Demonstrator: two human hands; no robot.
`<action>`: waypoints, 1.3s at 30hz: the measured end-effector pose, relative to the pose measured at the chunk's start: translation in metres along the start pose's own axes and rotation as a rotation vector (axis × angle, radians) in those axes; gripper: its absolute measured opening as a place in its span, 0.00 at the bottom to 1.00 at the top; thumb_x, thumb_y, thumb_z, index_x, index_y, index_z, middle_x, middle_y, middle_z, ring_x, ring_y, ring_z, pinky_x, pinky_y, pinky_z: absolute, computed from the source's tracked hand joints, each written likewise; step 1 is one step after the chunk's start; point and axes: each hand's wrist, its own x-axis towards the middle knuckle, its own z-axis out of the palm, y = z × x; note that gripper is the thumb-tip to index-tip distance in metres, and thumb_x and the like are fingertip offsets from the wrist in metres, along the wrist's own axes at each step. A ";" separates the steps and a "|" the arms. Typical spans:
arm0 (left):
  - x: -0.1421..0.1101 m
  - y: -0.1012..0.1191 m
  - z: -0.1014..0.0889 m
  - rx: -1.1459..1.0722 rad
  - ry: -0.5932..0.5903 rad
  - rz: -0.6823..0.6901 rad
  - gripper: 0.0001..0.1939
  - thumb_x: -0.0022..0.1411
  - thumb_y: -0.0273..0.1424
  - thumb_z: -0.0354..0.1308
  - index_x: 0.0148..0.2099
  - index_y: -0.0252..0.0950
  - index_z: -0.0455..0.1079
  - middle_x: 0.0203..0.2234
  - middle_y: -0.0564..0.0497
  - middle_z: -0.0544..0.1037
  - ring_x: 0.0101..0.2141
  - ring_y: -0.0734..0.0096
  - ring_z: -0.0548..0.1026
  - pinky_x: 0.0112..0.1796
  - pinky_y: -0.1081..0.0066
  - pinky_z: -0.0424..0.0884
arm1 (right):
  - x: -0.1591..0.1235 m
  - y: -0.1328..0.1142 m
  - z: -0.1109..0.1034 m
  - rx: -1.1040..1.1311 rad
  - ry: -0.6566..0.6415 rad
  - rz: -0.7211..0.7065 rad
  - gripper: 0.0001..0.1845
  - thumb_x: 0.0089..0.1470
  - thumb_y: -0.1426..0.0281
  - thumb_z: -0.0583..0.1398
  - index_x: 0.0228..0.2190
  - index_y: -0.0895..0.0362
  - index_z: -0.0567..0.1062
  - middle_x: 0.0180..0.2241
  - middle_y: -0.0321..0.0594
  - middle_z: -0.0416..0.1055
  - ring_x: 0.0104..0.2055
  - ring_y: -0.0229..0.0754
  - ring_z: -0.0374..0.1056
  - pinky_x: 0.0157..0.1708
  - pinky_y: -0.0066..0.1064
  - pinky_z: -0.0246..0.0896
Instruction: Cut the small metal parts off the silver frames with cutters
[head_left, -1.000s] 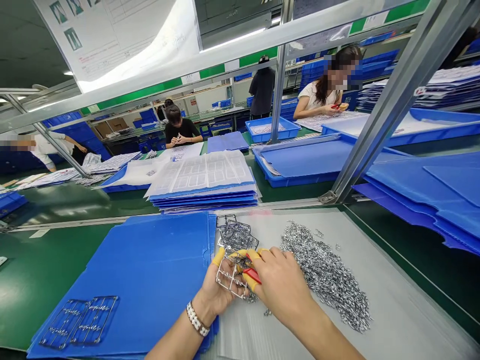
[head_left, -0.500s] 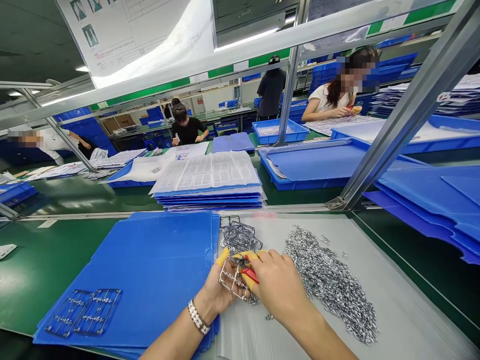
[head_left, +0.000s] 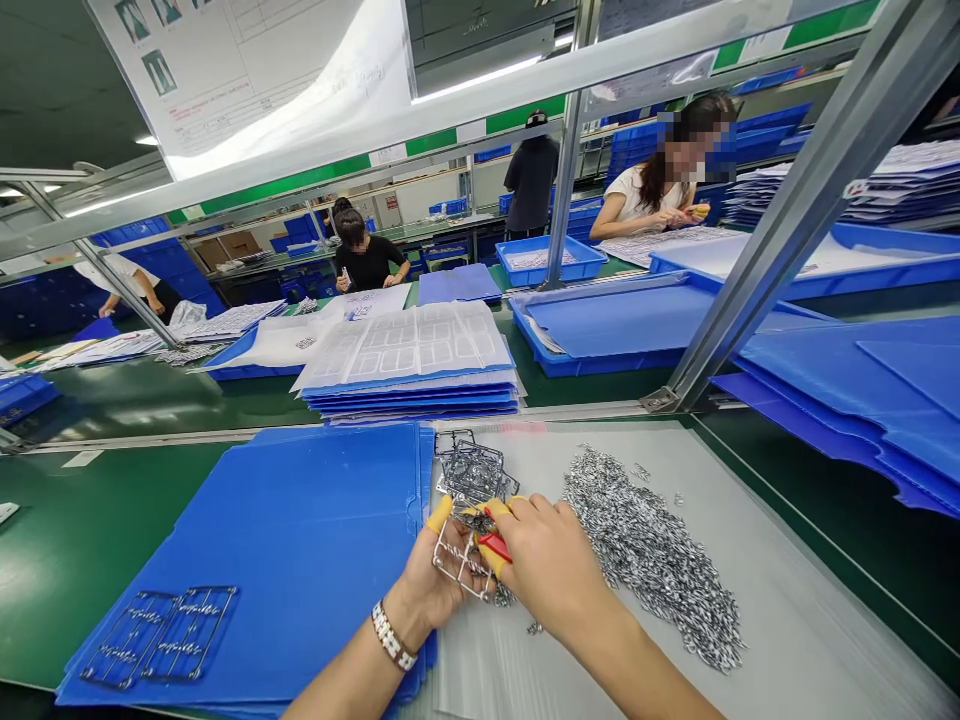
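The foreground is filled by a green worktop (head_left: 45,540), much of which is covered by translucent grey sheeting (head_left: 757,570) on the right and a layered blue sheet stack (head_left: 300,540) on the left. Beyond the metal rail, a pile of blue and white sheets (head_left: 405,345) is set on the next bench. On the grey sheeting, a long heap of silvery pieces (head_left: 652,550) is spread to the right of the hands. Near the left corner of the blue sheet stack, two dark frames (head_left: 182,647) are laid side by side, slightly overlapped. Between sheeting and blue stack, the right hand (head_left: 551,560) is closed around a red-handled tool, and the left hand (head_left: 437,582) is curled, with a small openwork frame gripped in it. Just beyond them, a jumbled pile of frames (head_left: 472,470) is seen. The openwork frame (head_left: 459,566) is held tilted above the sheeting; the red-handled tool (head_left: 495,545) is brought up to it, its tip partly hidden. A bracelet (head_left: 393,637) is worn on the left wrist, and yellow finger covers (head_left: 440,513) on both hands.
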 end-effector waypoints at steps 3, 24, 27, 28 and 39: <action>0.000 0.000 0.001 -0.001 -0.002 0.002 0.29 0.62 0.53 0.47 0.48 0.32 0.71 0.28 0.46 0.76 0.24 0.68 0.72 0.26 0.69 0.66 | -0.001 0.001 0.001 0.000 0.010 0.000 0.12 0.49 0.70 0.63 0.39 0.53 0.74 0.34 0.39 0.74 0.38 0.46 0.66 0.35 0.36 0.47; -0.007 0.000 0.001 0.054 0.064 0.050 0.29 0.63 0.51 0.48 0.51 0.32 0.71 0.31 0.45 0.74 0.26 0.69 0.71 0.31 0.67 0.69 | 0.000 -0.001 0.002 -0.015 0.015 -0.014 0.15 0.51 0.68 0.63 0.42 0.53 0.74 0.35 0.40 0.75 0.39 0.47 0.67 0.36 0.36 0.50; -0.018 -0.004 0.002 0.098 0.004 0.159 0.29 0.63 0.49 0.50 0.59 0.38 0.65 0.38 0.45 0.73 0.33 0.65 0.71 0.33 0.65 0.71 | 0.000 0.004 0.001 0.021 -0.008 0.007 0.14 0.52 0.67 0.61 0.42 0.53 0.75 0.35 0.41 0.75 0.39 0.47 0.68 0.36 0.37 0.52; -0.022 -0.006 0.001 0.135 -0.027 0.204 0.29 0.61 0.47 0.53 0.61 0.40 0.62 0.40 0.45 0.73 0.35 0.65 0.71 0.34 0.65 0.71 | 0.000 0.006 0.001 0.040 -0.026 0.018 0.13 0.53 0.66 0.61 0.42 0.52 0.75 0.35 0.41 0.75 0.39 0.47 0.68 0.37 0.37 0.53; -0.024 0.001 -0.004 0.264 0.004 0.245 0.36 0.58 0.27 0.60 0.65 0.51 0.53 0.51 0.46 0.69 0.39 0.64 0.72 0.34 0.62 0.74 | 0.001 0.006 0.011 0.073 -0.043 0.001 0.11 0.54 0.65 0.58 0.40 0.51 0.75 0.34 0.40 0.75 0.38 0.48 0.69 0.35 0.37 0.56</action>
